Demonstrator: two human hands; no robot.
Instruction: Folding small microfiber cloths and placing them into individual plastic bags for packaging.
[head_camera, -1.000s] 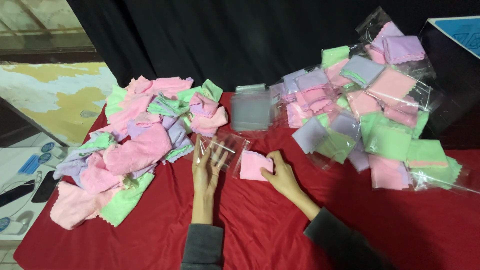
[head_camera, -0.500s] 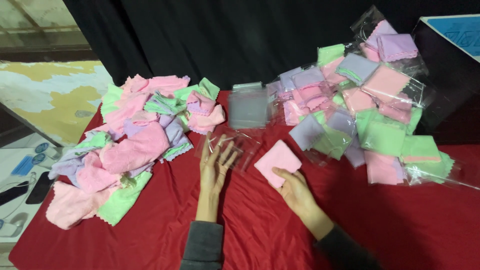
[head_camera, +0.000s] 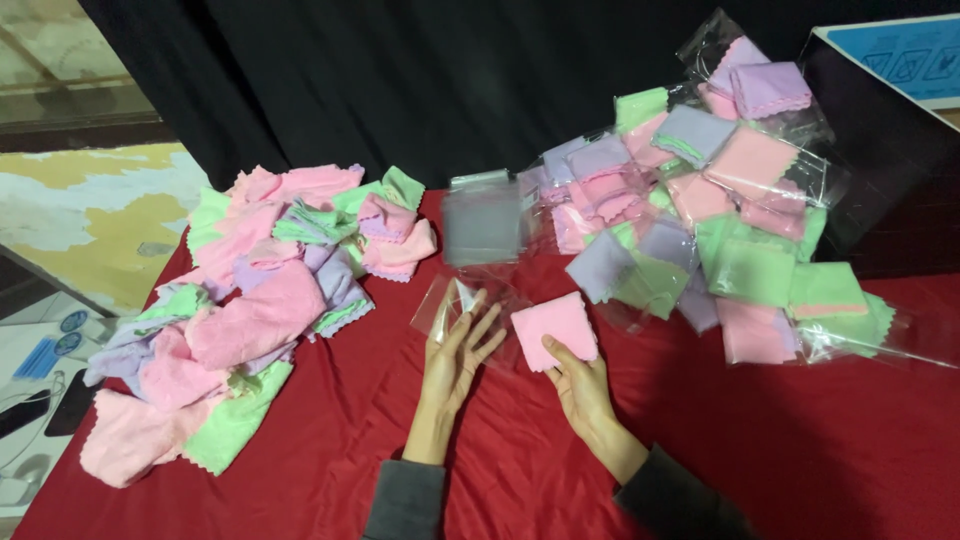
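Near the bottom middle of the frame, two grey sleeves (head_camera: 405, 500) lead up to two bare hands on a red cloth (head_camera: 330, 440). The left hand (head_camera: 452, 352) lies flat with its fingers spread apart, and its fingertips press on a clear plastic bag (head_camera: 452, 300) just above it. The right hand (head_camera: 580, 385) has its fingers together around the lower edge of a folded pink cloth (head_camera: 555, 328), which sits just right of the clear bag, in the middle of the frame.

A bit farther up, a small stack of clear bags (head_camera: 483, 222) lies flat. At the left side a loose pile of pink, green and purple cloths (head_camera: 255, 310) spreads out. At the upper right is a heap of bagged cloths (head_camera: 730, 230). Behind it all hangs a black curtain (head_camera: 400, 80).
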